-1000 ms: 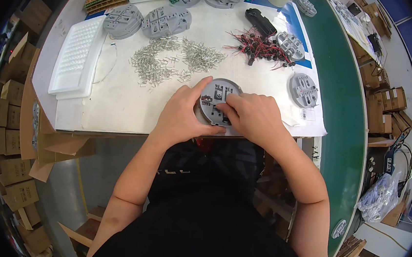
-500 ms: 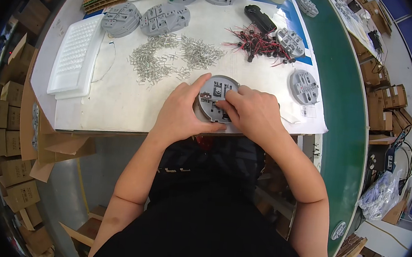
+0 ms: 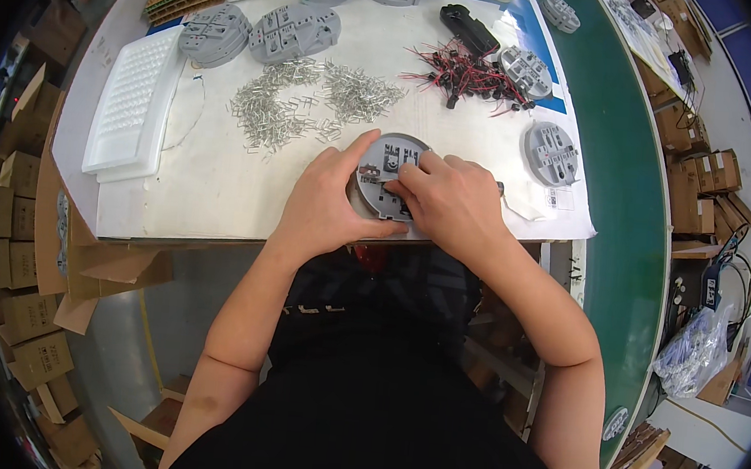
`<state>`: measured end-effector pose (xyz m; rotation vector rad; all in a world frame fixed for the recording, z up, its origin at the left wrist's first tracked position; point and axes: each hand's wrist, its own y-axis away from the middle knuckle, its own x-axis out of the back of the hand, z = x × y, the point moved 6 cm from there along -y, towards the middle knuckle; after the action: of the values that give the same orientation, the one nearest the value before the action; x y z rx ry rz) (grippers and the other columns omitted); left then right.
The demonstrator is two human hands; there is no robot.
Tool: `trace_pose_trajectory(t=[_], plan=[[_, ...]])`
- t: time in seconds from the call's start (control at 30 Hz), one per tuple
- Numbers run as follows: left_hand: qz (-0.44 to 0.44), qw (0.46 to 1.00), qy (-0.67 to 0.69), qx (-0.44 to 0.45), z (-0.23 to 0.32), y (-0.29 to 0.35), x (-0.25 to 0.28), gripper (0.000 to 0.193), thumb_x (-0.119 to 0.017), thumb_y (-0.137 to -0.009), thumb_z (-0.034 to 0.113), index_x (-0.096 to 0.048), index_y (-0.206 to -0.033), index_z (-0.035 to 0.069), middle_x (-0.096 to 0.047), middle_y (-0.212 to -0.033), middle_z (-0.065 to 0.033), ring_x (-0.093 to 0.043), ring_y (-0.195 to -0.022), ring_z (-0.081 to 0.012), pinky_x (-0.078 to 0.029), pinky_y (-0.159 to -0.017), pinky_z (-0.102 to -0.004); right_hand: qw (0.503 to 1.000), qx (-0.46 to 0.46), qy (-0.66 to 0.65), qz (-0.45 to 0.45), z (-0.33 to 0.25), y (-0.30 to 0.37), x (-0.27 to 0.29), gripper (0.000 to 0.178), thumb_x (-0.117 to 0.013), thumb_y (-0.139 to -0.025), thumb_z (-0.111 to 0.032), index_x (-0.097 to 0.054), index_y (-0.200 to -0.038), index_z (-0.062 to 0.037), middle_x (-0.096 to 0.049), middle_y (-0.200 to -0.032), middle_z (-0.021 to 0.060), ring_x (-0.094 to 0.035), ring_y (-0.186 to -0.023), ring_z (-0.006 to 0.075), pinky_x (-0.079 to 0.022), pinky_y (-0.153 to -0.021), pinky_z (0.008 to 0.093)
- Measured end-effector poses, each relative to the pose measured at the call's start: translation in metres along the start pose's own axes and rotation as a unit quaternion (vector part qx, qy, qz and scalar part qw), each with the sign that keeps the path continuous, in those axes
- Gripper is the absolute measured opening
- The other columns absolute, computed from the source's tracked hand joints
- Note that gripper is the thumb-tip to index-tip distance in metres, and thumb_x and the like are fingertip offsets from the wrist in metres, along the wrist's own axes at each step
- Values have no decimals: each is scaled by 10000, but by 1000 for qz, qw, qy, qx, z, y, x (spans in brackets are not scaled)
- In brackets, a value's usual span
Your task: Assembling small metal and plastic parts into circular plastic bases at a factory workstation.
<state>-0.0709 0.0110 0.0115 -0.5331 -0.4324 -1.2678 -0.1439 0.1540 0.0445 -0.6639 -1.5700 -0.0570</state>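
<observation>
Your right hand (image 3: 454, 199): thumb and fingertips pinched together on a thin piece (image 3: 381, 180), mostly hidden, over the gray disc (image 3: 389, 166). Your left hand (image 3: 318, 201): thumb and forefinger clamped on the disc's left rim. Disc sits by the tabletop (image 3: 196, 192)'s front edge, roughly mid-length. Bare surface runs left to the front-left corner. Metal pins (image 3: 270, 107) farther back. Small printed label (image 3: 561, 199) near the right edge, too small to read. Printed cartons (image 3: 41, 316) beyond the left edge.

The counter (image 3: 190, 205) is carrying a white tray (image 3: 136, 97) upper left, metal pins (image 3: 270, 111) upper centre, and red wires (image 3: 466, 74) right of these.
</observation>
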Motion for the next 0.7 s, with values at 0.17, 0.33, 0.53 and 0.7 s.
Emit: trace_pose_trajectory(t=[0.17,0.33,0.53,0.7], plan=[[15,999,-14,-45,3,2,-4,1105,-1006,-578,380,-533,-1521,53,-667,-1041,-176,-649,-945,-335,-540,-885,-429,994,48,74,-59,-14,-3,1,178,-746,-929,-301,-677,-873,-148,-603,-771,51,-642,-644,255,-495,-547,411],[22,999,-1,-26,1,1,-2,1094,-1009,-585,387,-535,-1515,57,-681,-1057,-181,-660,-974,-347,-539,-892,-434,993,82,81,-38,-10,-7,13,145,-735,-920,-286,-665,-912,-159,-608,-783,42,-644,-652,240,-493,-554,399],[14,1000,10,-24,0,1,-1,1090,-1009,-587,386,-533,-1512,59,-684,-1063,-178,-663,-990,-354,-538,-900,-443,988,95,115,-30,-16,-12,13,139,-745,-891,-269,-657,-913,-164,-614,-751,35,-653,-666,239,-491,-559,392],[7,1000,8,-15,1,-2,0,1094,-1009,-584,388,-531,-1511,57,-686,-1071,-179,-663,-994,-354,-536,-907,-446,988,87,117,-59,-11,-15,8,133,-749,-874,-252,-658,-917,-166,-621,-721,24,-655,-681,241,-485,-558,389]])
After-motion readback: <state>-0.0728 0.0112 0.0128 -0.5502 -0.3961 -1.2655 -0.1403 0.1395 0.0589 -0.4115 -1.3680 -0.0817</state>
